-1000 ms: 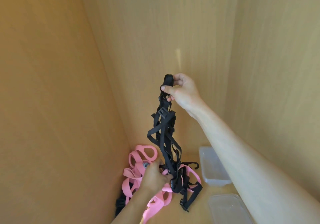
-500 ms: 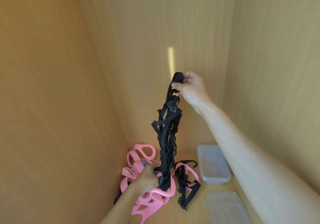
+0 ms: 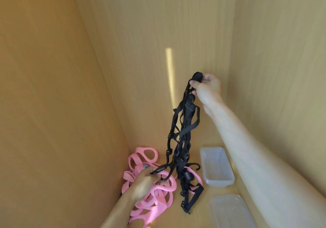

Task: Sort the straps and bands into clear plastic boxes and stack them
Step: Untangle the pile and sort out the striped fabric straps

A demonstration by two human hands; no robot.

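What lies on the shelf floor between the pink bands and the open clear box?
In the head view, the low end of the black straps lies between the pink bands and the open clear box.

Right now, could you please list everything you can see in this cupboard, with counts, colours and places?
black straps: one tangled bunch, black, hanging from the right hand, lower end on the floor among the pink bands
hook: one, black, on a cord end, at the left hand
pink bands: a heap, count unclear, pink, in the left rear corner of the floor
open box: one, clear, on the floor right of the straps, nothing visible inside
lidded box: one, clear, nearer the camera, cut by the frame edge
cupboard walls: light wood, left, back and right
sunlight streak: one, pale, on the back wall
right hand: raised, grips the straps' top
left hand: low, pinches the hook's cord end
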